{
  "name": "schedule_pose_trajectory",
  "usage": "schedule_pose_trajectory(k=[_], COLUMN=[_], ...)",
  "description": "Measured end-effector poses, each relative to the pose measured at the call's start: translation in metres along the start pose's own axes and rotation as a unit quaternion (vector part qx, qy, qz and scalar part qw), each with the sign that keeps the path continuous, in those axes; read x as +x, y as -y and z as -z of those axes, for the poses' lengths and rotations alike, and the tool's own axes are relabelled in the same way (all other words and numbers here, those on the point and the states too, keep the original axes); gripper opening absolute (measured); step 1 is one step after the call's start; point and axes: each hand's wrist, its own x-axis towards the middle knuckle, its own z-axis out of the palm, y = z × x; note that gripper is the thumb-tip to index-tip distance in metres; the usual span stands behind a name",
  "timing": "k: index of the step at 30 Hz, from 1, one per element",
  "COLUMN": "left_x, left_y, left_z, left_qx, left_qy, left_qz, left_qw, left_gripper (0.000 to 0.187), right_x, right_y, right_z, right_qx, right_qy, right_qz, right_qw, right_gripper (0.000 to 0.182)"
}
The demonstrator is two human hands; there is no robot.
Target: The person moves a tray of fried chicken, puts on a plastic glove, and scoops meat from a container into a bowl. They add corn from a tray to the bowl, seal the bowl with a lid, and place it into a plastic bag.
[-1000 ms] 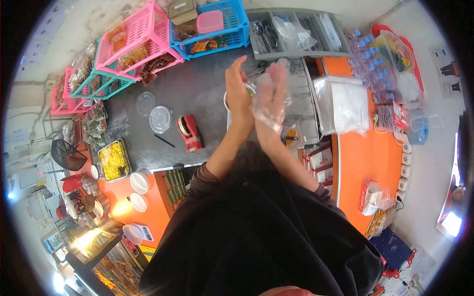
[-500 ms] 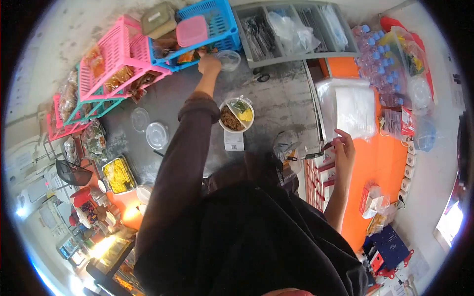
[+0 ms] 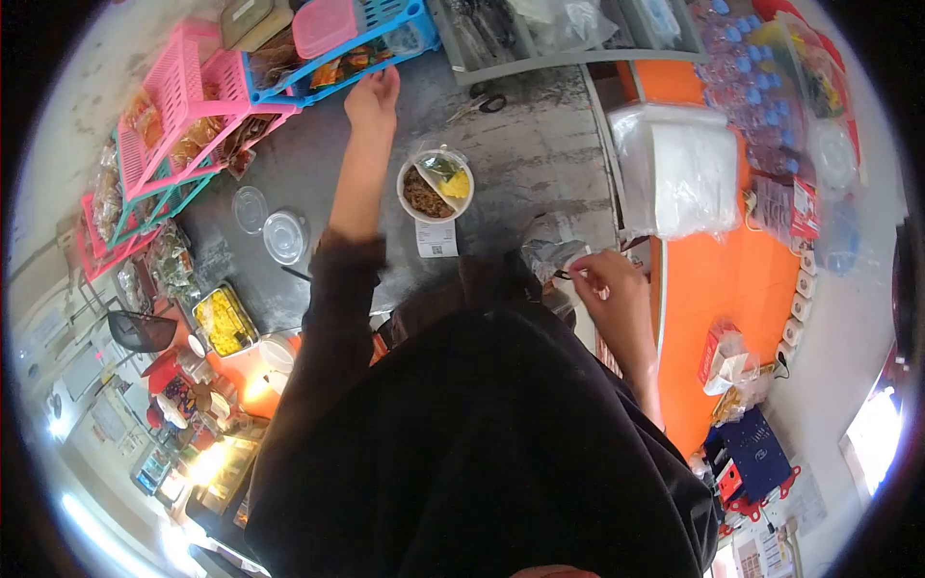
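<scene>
My left hand [image 3: 373,96] is stretched out by the front of the blue basket [image 3: 414,27], its fingers loosely apart with nothing showing in them. Colourful packets [image 3: 347,65] lie in the basket just beyond the fingertips. Nearer my body, a round white bowl [image 3: 427,199] holds brown shredded food, a yellow portion and something green, split by a divider. Clear plastic overlaps its far rim, and a printed slip [image 3: 436,241] lies under its near side. My right hand [image 3: 614,289] is at the table's near right edge, fingers bent together beside a clear plastic bag [image 3: 551,246]; I cannot tell what they pinch.
Two clear round lids [image 3: 285,237] lie left of the bowl, and black-handled scissors [image 3: 491,102] lie beyond it. A grey divided tray [image 3: 578,60] stands at the back. Pink baskets [image 3: 169,111] line the left; plastic bags [image 3: 689,183] and water bottles [image 3: 742,106] are on the right.
My left hand has drawn back slightly from the blue basket and its fingers have loosened. My right hand has moved left to the plastic bag. The view has shifted forward.
</scene>
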Motion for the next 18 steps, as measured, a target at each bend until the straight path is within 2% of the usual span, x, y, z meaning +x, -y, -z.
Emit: schedule_pose_trajectory(k=[1,2,3,4,6,7,8,9,10,12,14,15,18], left_x=[-0.069,-0.125,-0.163,-0.185,-0.244,-0.257,-0.266,-0.271,-0.271,-0.270,-0.275,-0.280,-0.285], left_y=[0.006,0.010,0.014,0.024,0.038,0.050,0.065,0.078,0.088,0.119,0.138,0.143,0.148], left_z=[-0.021,-0.032,-0.033,-0.017,-0.017,-0.011,0.003,0.016,0.025,0.029,0.030,0.032,0.043], left_qx=[0.161,0.362,0.488,0.545,0.596,0.594,0.565,0.532,0.521,0.468,0.455,0.457,0.472], left_qy=[0.023,0.210,0.348,0.516,0.622,0.624,0.628,0.637,0.657,0.677,0.682,0.682,0.681], left_qz=[-0.079,-0.158,-0.188,-0.202,-0.112,-0.119,-0.089,-0.060,-0.069,-0.169,-0.197,-0.197,-0.180], left_qw=[0.983,0.894,0.778,0.630,0.494,0.494,0.527,0.555,0.540,0.543,0.537,0.536,0.530], left_gripper=[0.052,0.051,0.057,0.071,0.085,0.085,0.087,0.090,0.090,0.092,0.091,0.090,0.089], right_x=[-0.005,-0.008,-0.010,-0.012,-0.012,-0.010,-0.010,-0.008,-0.007,-0.006,0.005,0.009,0.007], right_y=[-0.002,0.002,0.000,-0.008,-0.019,-0.021,-0.022,-0.022,-0.025,-0.031,-0.021,-0.021,-0.026], right_z=[-0.001,-0.004,-0.014,-0.032,-0.063,-0.073,-0.076,-0.075,-0.072,-0.084,-0.098,-0.114,-0.145], right_qx=[-0.063,-0.129,-0.134,-0.192,-0.281,-0.313,-0.318,-0.335,-0.353,-0.352,-0.364,-0.329,-0.347], right_qy=[0.022,0.041,0.036,0.060,0.080,0.078,0.071,0.106,0.131,0.096,0.174,0.134,0.065], right_qz=[0.043,0.081,0.080,0.080,0.067,0.056,0.056,0.088,0.109,0.110,-0.052,-0.124,-0.163], right_qw=[0.997,0.987,0.987,0.976,0.954,0.945,0.944,0.932,0.920,0.925,0.913,0.927,0.921], right_gripper=[0.009,0.010,0.010,0.009,0.009,0.010,0.010,0.012,0.015,0.020,0.034,0.039,0.048])
